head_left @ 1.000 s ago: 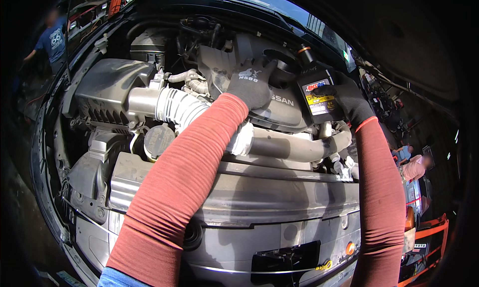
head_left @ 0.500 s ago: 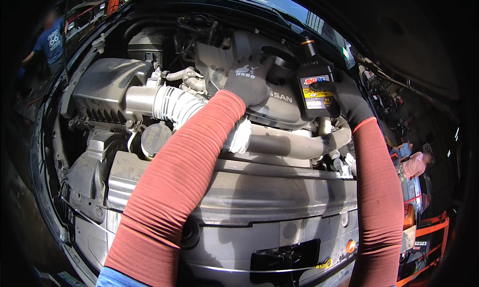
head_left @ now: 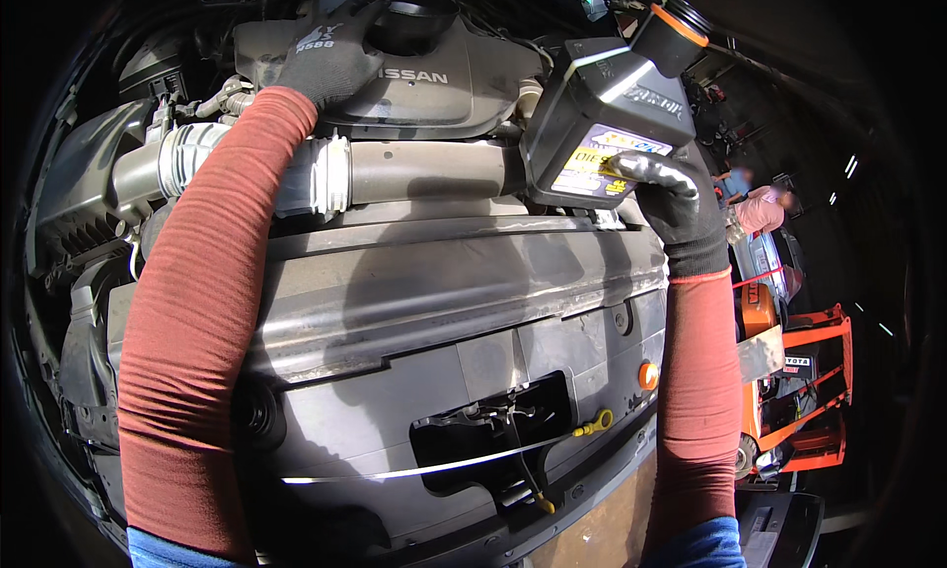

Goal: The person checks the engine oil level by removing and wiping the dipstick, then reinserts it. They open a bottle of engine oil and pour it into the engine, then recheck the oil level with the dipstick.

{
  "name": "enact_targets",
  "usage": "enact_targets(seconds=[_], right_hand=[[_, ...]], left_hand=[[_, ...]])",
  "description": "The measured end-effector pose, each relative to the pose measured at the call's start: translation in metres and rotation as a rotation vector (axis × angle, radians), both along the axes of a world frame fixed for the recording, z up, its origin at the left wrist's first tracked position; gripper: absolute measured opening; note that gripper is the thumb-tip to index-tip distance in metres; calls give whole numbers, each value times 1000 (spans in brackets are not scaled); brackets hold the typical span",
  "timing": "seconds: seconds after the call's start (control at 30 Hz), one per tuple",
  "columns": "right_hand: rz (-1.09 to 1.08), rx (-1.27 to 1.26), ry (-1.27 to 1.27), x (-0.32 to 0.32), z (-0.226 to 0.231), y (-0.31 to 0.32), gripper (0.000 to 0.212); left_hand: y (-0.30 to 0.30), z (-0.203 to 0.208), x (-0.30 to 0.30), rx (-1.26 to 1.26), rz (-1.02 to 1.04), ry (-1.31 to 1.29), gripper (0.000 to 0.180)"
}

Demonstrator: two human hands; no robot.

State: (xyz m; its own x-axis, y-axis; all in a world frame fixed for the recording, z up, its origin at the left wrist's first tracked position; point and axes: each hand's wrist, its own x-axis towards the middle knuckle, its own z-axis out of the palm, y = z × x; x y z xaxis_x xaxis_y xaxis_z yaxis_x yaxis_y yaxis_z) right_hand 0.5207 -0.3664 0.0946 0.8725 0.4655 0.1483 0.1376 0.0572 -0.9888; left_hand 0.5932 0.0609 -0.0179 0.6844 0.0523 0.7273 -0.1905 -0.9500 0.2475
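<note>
A black motor oil bottle (head_left: 612, 104) with a yellow and purple label is in my right hand (head_left: 676, 198), which wears a black glove. Its thumb lies across the label and the other fingers are hidden behind the bottle. The bottle leans, its ridged neck with an orange ring (head_left: 681, 17) pointing up and to the right. At the far left of centre, my gloved left hand (head_left: 330, 60) grips the side of a black funnel (head_left: 419, 10) standing on the engine cover (head_left: 454, 89). Some of its fingertips are dark and blurred.
Below my hands runs a wide intake pipe (head_left: 434, 168). The air filter box (head_left: 94, 163) sits at left. A thin rod with a yellow handle (head_left: 595, 423) crosses the front panel. Two people (head_left: 760, 211) stand at right, beyond an orange forklift (head_left: 804, 371).
The oil bottle has come closer and tilted from upright, its neck swinging to the right. My view has shifted, so the engine and left hand appear farther left and higher. The left hand stays at the funnel.
</note>
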Motion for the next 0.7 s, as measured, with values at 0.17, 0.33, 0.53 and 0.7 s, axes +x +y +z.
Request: enact_targets(seconds=[0.17, 0.33, 0.53, 0.7], right_hand=[[-141, -194, -246, -95, -39, -105, 62], [-433, 73, -36, -138, -92, -171, 86], [-537, -216, -155, -126, -138, -230, 77], [-603, -423, -302, -119, -161, -254, 70]], left_hand=[[4, -3, 2, 33, -9, 1, 69], [7, -4, 3, 8, -102, -30, 73], [7, -6, 13, 74, -24, -102, 66], [-4, 6, -17, -31, -45, 36, 66]])
